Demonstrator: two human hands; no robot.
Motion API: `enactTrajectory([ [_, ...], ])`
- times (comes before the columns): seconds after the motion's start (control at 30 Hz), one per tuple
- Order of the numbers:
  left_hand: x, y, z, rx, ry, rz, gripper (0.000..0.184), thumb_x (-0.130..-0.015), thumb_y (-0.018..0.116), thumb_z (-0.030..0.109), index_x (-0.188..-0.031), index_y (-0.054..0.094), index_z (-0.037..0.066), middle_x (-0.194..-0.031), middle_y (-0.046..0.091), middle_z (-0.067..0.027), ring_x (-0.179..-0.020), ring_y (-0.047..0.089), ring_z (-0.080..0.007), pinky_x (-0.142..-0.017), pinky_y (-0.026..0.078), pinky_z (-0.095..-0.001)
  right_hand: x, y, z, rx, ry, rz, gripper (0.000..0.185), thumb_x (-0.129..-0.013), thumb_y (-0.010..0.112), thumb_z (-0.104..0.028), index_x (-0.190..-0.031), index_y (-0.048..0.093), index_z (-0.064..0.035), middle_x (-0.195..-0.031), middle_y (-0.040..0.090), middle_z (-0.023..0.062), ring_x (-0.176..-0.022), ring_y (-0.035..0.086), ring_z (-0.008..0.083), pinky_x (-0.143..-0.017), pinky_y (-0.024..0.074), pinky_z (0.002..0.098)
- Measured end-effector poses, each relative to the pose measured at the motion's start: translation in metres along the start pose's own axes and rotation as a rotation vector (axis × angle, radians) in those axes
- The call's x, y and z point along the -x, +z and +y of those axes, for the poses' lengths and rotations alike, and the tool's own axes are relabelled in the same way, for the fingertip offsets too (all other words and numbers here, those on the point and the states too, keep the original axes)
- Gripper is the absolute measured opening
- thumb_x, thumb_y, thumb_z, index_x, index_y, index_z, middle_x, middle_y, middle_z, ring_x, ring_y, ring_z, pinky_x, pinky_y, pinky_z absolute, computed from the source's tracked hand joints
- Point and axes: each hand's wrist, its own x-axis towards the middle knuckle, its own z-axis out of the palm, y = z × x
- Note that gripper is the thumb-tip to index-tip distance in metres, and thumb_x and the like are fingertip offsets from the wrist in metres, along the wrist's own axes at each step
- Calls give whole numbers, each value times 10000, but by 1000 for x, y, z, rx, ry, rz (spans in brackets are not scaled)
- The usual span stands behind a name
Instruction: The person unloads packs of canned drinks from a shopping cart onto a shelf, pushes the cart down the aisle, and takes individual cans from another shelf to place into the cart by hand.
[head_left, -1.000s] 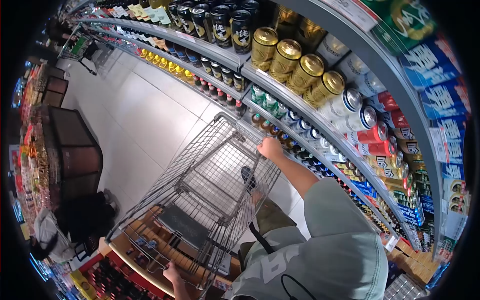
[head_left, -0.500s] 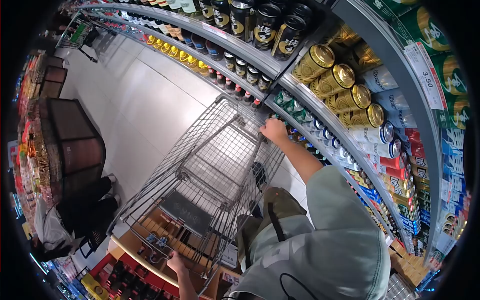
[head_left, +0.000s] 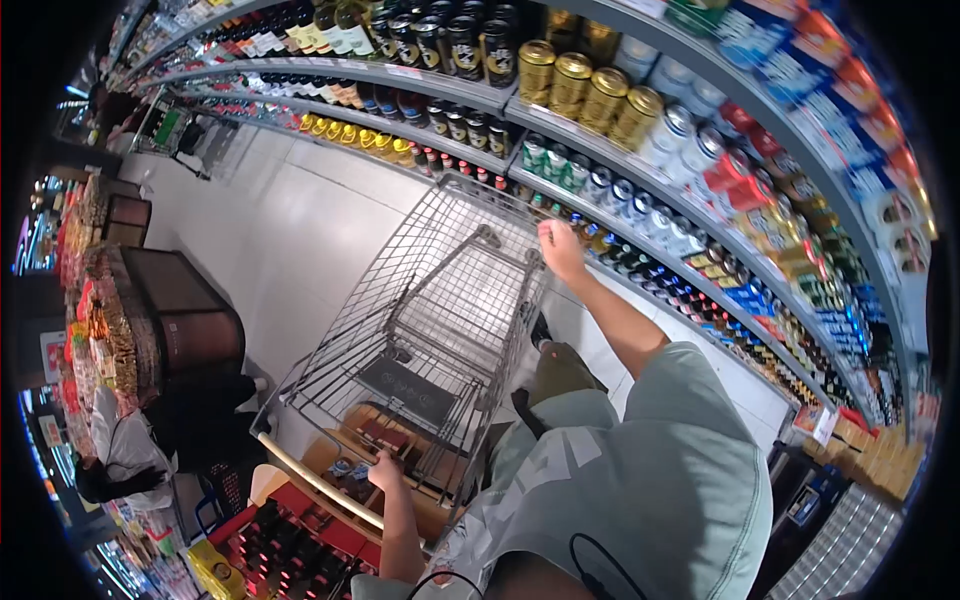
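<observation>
The big wire cart (head_left: 455,345) is in the middle of the frame. The right hand (head_left: 560,248), above and right of the middle, is closed around its side edge. The left hand (head_left: 386,472), low in the frame, has bent fingers by the cart's wires; I cannot tell if they grip. Shelves (head_left: 455,88) with gold cans (head_left: 587,95) curve across the top and right.

Hands (head_left: 562,250) on wire cart (head_left: 408,388), stocked drink shelves (head_left: 450,86) alongside.
</observation>
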Motion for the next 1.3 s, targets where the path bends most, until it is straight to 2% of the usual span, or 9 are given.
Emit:
enactTrajectory([
  [0.07, -7, -5, -12, -2, 28, -29, 255, -881, 678, 99, -669, 541, 138, -581, 526, 17, -438, 483, -122, -413, 374, -288, 72, -45, -5, -481, 380, -208, 167, -979, 535, -202, -959, 638, -72, -816, 625, 89, -821, 623, 210, -766, 487, 336],
  [0.23, -17, -7, -29, 177, -34, -104, 121, -921, 594, 103, -809, 556, 131, -662, 528, 17, -504, 534, -149, -432, 409, -302, 302, -101, 59, -545, 686, 14, 285, -992, 396, -197, -795, 541, -51, -695, 527, 54, -635, 514, 157, -617, 440, 322],
  [0.37, -38, -8, -45, 242, -55, -187, 107, -899, 596, 137, -810, 558, 92, -745, 590, -28, -668, 598, -185, -611, 496, -350, 489, -157, 118, -529, 1063, 252, 325, -958, 386, -285, -807, 564, -59, -637, 524, 48, -561, 509, 170, -530, 417, 339],
  [0.5, -31, -8, -43, 198, -49, -261, 125, -905, 585, 180, -820, 556, 93, -769, 598, -23, -707, 605, -187, -643, 496, -352, 624, -196, 143, -501, 1463, 386, 325, -950, 379, -301, -869, 586, -63, -633, 526, 44, -523, 499, 188, -490, 390, 347],
  [0.63, -14, -6, -39, 237, 28, -209, 166, -896, 517, 152, -950, 621, 33, -861, 633, -74, -753, 608, -208, -657, 483, -362, 658, -220, 134, -690, 1776, 585, 298, -950, 383, -305, -1039, 578, -98, -724, 568, 38, -611, 551, 180, -538, 419, 363],
  [0.8, -16, -5, -40, 184, 49, -193, 166, -907, 527, 183, -951, 614, 48, -843, 619, -60, -732, 603, -212, -669, 492, -387, 615, -232, 136, -837, 1597, 518, 248, -946, 433, -270, -1035, 586, -96, -721, 573, 33, -590, 561, 181, -527, 434, 347],
  [0.83, -18, -6, -37, 172, 55, -220, 148, -905, 528, 165, -917, 607, 40, -837, 624, -71, -731, 634, -222, -622, 497, -383, 606, -234, 143, -823, 1567, 414, 265, -937, 448, -270, -1114, 578, -123, -829, 615, 41, -722, 625, 195, -585, 463, 365],
  [1.03, -18, 2, -34, 148, 71, -108, 179, -885, 576, 140, -868, 610, -35, -782, 629, -113, -631, 675, -258, -446, 470, -334, 530, -271, 180, -734, 1383, 245, 213, -942, 481, -223, -1084, 585, -103, -831, 630, 37, -703, 625, 167, -584, 480, 333],
  [1.3, -46, -2, -42, 215, 80, -107, 67, -841, 610, 72, -804, 588, 20, -723, 601, -80, -584, 630, -201, -480, 512, -330, 361, -296, 197, -538, 919, -24, 163, -983, 507, -179, -1041, 619, -76, -863, 684, 33, -731, 632, 109, -620, 487, 271],
])
